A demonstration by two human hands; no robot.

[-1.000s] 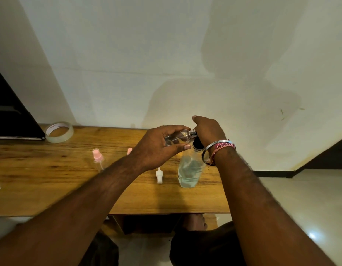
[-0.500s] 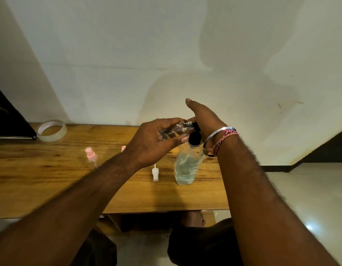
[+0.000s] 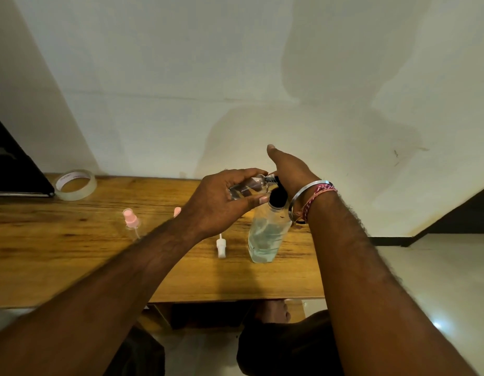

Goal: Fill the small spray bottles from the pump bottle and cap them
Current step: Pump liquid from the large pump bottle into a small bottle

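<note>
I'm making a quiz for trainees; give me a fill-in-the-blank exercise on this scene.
1. The left hand grips a small clear ____ bottle, held on its side.
2. The right hand rests on the black ____ of the pump bottle.
3. A loose white sprayer cap lies on the ____.

Missing words: spray; pump head; table

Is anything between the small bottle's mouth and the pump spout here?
Nothing visible. The left hand holds the small spray bottle with its mouth right at the pump bottle head, under the right hand.
</note>
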